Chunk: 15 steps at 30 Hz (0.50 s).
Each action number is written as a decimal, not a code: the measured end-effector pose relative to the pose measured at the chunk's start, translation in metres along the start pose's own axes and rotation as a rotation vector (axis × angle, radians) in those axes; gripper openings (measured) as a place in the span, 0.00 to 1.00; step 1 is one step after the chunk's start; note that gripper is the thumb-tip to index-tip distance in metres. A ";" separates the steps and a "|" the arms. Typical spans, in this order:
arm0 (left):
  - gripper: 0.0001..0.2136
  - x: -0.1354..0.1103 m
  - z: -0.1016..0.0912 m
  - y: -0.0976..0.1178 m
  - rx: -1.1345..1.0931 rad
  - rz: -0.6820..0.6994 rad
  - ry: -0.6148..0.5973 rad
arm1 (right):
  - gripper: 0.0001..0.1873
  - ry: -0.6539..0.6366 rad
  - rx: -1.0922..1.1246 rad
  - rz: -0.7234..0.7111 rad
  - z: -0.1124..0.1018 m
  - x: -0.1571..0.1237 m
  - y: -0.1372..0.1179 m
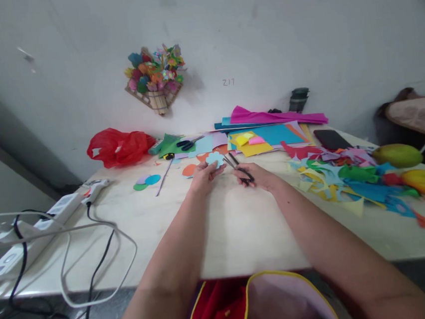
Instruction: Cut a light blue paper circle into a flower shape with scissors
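My left hand [203,176] pinches a light blue paper flower [215,159] with a scalloped edge, held over the middle of the table. Black-handled scissors [244,172] are in my right hand [255,175], their blades parted and pointing toward the flower's right edge. Whether the blades touch the paper I cannot tell. Left of my left hand lies an orange paper circle [189,170]. Further left, blue [153,179], green [139,187] and purple paper circles overlap beside a thin purple strip [163,177].
Paper scraps [334,178] spread over the right side, by a phone [333,139] and yellow-green mangoes [397,155]. Coloured sheets [278,135], a second pair of scissors [186,144] and a red plastic bag [121,145] line the back. A power strip [35,235] with loose cables occupies the left.
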<state>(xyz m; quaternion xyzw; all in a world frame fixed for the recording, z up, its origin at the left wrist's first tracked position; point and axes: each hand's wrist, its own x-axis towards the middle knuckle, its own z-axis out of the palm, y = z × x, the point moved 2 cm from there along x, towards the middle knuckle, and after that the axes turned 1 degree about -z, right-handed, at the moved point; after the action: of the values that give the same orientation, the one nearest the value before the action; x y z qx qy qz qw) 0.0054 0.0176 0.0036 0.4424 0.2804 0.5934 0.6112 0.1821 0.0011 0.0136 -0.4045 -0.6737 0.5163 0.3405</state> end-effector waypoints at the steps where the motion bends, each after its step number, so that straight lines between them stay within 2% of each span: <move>1: 0.10 0.000 0.000 0.000 -0.006 0.003 -0.002 | 0.14 -0.003 -0.003 0.001 0.000 0.000 0.000; 15: 0.08 -0.004 0.004 0.002 -0.006 -0.041 0.006 | 0.12 -0.032 -0.009 0.012 0.003 -0.005 -0.006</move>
<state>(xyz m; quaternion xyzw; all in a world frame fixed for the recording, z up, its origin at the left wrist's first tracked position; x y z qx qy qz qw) 0.0070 0.0129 0.0063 0.4328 0.2895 0.5828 0.6239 0.1802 -0.0055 0.0186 -0.4018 -0.6790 0.5216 0.3247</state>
